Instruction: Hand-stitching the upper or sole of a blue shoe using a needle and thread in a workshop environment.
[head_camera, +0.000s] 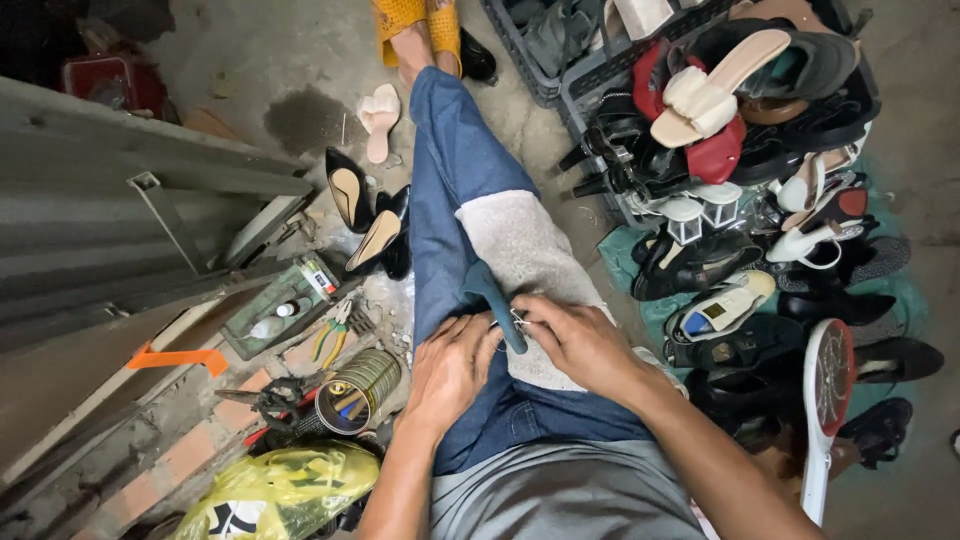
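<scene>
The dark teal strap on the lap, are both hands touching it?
Touching. The head view shows left hand and right hand fingers pinching the dark teal strap on the lap.

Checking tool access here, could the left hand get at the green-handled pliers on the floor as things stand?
Probably yes: the pliers lie uncovered just beyond the left hand, nothing between. But that hand is on the dark strap.

Both hands (515, 345) on teal shoe (495, 300), lap.

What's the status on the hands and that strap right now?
Both hands, left and right, pinch the dark teal strap on the lap. Grey cloth underneath. Nothing in the way.
</scene>
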